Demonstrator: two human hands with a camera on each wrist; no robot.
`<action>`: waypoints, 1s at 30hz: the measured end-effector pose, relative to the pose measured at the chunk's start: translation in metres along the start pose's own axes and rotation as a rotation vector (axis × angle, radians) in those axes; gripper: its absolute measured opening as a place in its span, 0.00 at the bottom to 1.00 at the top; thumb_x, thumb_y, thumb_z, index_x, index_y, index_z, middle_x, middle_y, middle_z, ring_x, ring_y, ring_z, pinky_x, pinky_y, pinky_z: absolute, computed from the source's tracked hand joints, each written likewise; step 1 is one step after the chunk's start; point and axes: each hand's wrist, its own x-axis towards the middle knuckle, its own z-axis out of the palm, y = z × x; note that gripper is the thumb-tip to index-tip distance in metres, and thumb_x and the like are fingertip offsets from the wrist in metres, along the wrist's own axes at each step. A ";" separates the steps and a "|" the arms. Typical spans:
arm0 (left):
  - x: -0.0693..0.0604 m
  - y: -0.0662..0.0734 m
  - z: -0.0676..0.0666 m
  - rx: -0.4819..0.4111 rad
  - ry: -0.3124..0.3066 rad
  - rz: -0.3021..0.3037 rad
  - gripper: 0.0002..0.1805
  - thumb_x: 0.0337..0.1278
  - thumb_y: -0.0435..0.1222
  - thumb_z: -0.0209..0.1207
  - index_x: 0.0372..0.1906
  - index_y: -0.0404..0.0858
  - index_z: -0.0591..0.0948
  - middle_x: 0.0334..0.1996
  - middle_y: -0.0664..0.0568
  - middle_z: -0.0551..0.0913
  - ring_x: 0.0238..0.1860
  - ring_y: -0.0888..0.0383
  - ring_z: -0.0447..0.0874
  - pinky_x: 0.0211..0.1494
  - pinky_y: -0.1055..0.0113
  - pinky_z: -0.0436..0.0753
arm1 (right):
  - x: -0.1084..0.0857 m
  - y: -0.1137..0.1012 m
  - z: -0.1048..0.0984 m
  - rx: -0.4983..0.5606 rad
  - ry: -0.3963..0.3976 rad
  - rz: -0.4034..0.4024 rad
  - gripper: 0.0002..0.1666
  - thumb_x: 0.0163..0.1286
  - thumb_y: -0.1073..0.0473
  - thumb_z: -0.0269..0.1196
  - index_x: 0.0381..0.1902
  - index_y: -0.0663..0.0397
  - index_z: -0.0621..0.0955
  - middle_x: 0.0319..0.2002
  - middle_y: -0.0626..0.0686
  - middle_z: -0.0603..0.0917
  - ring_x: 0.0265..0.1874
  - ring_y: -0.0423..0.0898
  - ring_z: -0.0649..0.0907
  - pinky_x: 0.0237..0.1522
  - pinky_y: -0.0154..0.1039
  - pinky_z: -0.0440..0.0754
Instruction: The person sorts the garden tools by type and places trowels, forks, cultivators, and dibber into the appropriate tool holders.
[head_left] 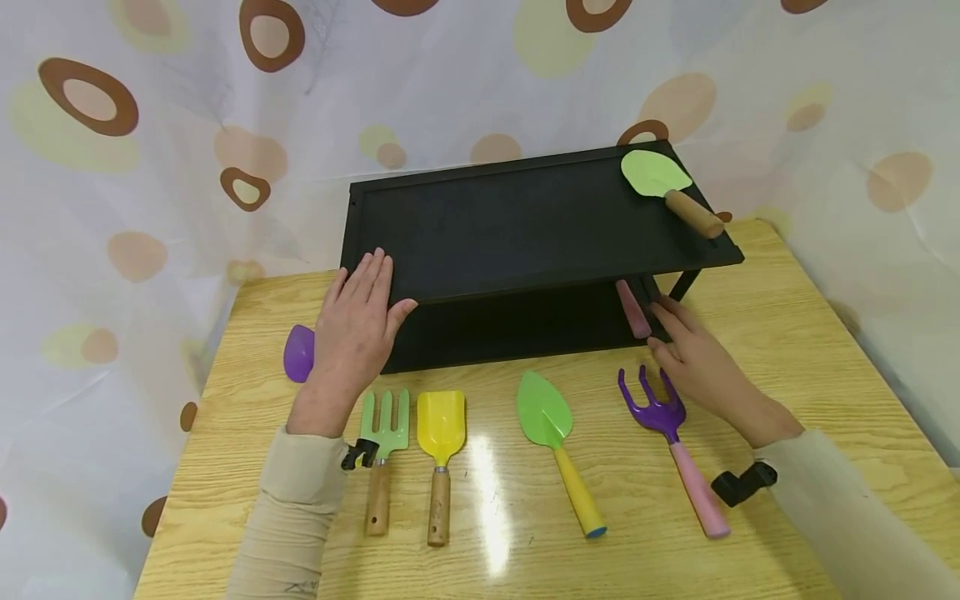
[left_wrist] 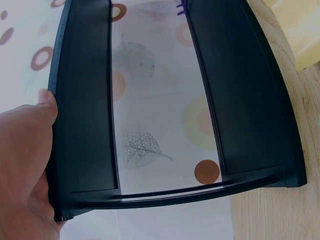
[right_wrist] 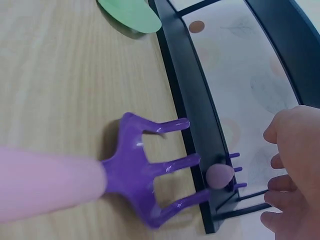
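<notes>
My left hand (head_left: pixel 354 329) rests with its fingers extended on the left end of a black two-tier shelf (head_left: pixel 487 233); the left wrist view shows the thumb side along the top panel's edge. At the shelf's right end is my right hand (head_left: pixel 697 362), beside the lower tier. The right wrist view shows its fingers slightly bent and apart from a pink-handled tool (right_wrist: pixel 220 176) on that tier, whose purple tines stick out behind. A green trowel with a wooden handle (head_left: pixel 693 214) lies on the top panel's right end. Below the right hand lies a purple hand rake (head_left: pixel 663 414).
Along the table's (head_left: pixel 517 558) front lie a green fork (head_left: pixel 386 433), a yellow shovel (head_left: pixel 441 425) and a green trowel with yellow handle (head_left: pixel 543 408). A purple tool head (head_left: pixel 299 354) is partly hidden behind the left hand. Patterned cloth (head_left: pixel 450 83) hangs behind.
</notes>
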 end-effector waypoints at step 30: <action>0.000 0.001 0.000 -0.014 -0.005 -0.004 0.38 0.75 0.57 0.39 0.78 0.37 0.54 0.79 0.45 0.54 0.80 0.49 0.49 0.83 0.51 0.46 | -0.110 0.009 0.018 0.044 0.095 0.058 0.32 0.77 0.60 0.54 0.73 0.69 0.62 0.70 0.71 0.64 0.64 0.75 0.68 0.56 0.73 0.68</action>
